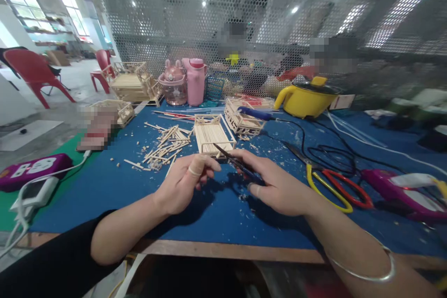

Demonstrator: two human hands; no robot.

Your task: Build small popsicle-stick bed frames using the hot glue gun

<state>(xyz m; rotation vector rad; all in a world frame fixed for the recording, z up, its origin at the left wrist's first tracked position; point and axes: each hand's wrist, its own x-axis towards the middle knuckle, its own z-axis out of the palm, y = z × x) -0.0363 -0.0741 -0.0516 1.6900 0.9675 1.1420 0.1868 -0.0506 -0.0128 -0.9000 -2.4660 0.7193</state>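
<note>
My right hand is closed around a slim, dark, pointed tool, perhaps tweezers. Its tip reaches over the front of a small stick-built frame with a slatted floor and low rails. My left hand is just in front of that frame, fingers curled together, with a beige wrap on one finger. Whatever the left fingers hold, if anything, is hidden. A loose pile of short wooden sticks lies beyond the left hand. Behind and right of the frame stands another stick-built piece, with a blue-handled corded tool resting against it.
Scissors with yellow and red handles lie right of my right arm, near black cables. A yellow pot, a pink bottle and a clear pink jar stand along the mesh screen. A phone and stick-built pieces are at left.
</note>
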